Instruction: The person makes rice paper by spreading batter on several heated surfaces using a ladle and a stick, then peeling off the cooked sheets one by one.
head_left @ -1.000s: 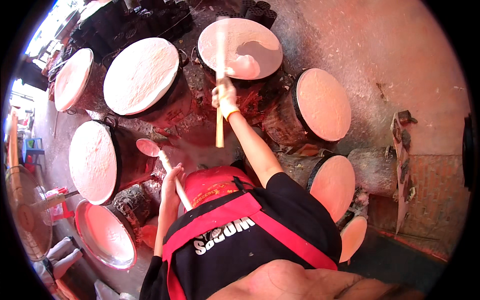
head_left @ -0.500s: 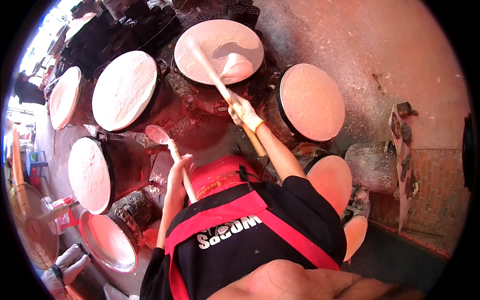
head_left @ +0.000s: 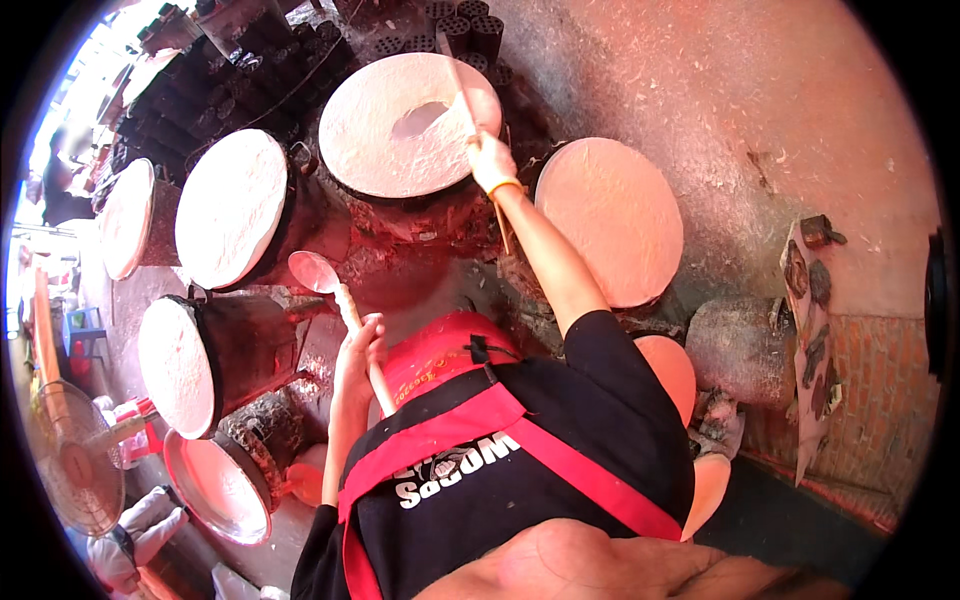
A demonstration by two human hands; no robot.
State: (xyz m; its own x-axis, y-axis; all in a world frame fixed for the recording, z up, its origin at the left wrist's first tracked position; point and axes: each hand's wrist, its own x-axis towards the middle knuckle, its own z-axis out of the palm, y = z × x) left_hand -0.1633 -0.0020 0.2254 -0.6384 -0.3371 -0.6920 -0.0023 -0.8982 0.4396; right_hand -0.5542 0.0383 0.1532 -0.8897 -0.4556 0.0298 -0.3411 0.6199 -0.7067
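My right hand (head_left: 492,165) is closed around a long pale wooden stick (head_left: 462,95). The stick slants over the right side of a round pan (head_left: 350,165) spread with a pale, rough white layer, where a grey oval patch (head_left: 420,119) shows through. Whether the stick's far part touches the layer I cannot tell. Lower down, close to my body, my left hand (head_left: 356,358) grips a ladle (head_left: 314,272) by its light handle. The ladle's round bowl points up and to the left, apart from the pans.
Several more white-filled pans stand on drum-like stoves around me, one at near right (head_left: 612,222) and one at left (head_left: 232,205). Dark perforated coal cylinders (head_left: 470,32) are stacked behind. A fan (head_left: 78,455) stands at lower left, a metal drum (head_left: 740,350) at right.
The stick has swung from the pan's left part to its right side, with my right hand moving up. A folded white mound in the pan is gone and the grey patch is smaller.
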